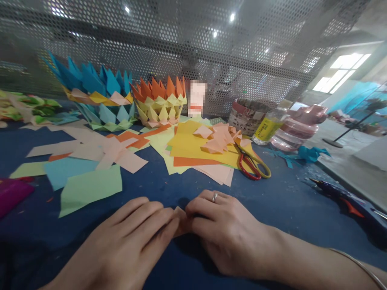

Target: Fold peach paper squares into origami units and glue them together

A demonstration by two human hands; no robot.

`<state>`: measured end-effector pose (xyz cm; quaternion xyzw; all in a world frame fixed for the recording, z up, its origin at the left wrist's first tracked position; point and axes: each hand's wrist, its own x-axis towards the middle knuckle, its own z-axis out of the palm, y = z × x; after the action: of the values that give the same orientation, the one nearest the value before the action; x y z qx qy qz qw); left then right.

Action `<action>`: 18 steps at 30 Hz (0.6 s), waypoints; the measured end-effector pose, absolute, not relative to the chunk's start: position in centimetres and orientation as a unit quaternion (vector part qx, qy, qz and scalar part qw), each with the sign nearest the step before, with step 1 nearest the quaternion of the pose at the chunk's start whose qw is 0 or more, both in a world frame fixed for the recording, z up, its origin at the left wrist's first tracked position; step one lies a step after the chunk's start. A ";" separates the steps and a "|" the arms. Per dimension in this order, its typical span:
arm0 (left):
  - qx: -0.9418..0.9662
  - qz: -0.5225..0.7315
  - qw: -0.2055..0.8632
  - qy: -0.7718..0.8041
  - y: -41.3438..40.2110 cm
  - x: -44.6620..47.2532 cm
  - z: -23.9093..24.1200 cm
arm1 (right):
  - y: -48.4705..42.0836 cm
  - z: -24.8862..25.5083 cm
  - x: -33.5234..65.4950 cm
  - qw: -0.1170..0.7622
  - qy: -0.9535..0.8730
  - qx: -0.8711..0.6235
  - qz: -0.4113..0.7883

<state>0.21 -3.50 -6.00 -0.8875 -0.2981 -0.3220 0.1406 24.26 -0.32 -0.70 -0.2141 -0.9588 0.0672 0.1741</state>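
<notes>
Between my fingertips, low over the blue table, is a small folded piece of peach paper [181, 222]. My left hand [130, 237] pinches its left end, fingers pressed together. Closed on the other end is my right hand [226, 229], with a ring on one finger. Fingers cover most of the paper, so its full shape is hidden. Beyond the hands lie yellow paper sheets [187, 141], several folded peach pieces [219, 139] and scissors [254, 165] with red and yellow handles. A green sheet [92, 187] rests ahead of my left hand.
Behind stand a blue-topped paper basket [105, 108] and an orange-and-yellow one [161, 100]. To the right are a round container [248, 117], a yellow-labelled bottle [269, 125], a pink bottle [298, 129] and a glue gun [347, 201]. Peach strips [87, 141] lie left.
</notes>
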 end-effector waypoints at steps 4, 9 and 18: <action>-0.888 -0.332 0.131 -0.290 -4.0 0.0 -7.1 | -0.6 -0.8 24.4 0.165 -0.959 -0.221 0.059; -0.874 -0.339 0.162 -0.308 -4.3 0.4 -7.5 | -0.8 -0.9 24.2 0.164 -0.961 -0.223 0.018; -0.881 -0.335 0.140 -0.304 -4.7 0.2 -8.3 | -1.5 -1.2 23.9 0.168 -0.962 -0.216 -0.004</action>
<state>0.16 -4.73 -8.25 -0.8809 -0.3038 -0.3351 0.1398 23.91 -1.45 -1.17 -0.2159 -0.9618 -0.0041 0.1683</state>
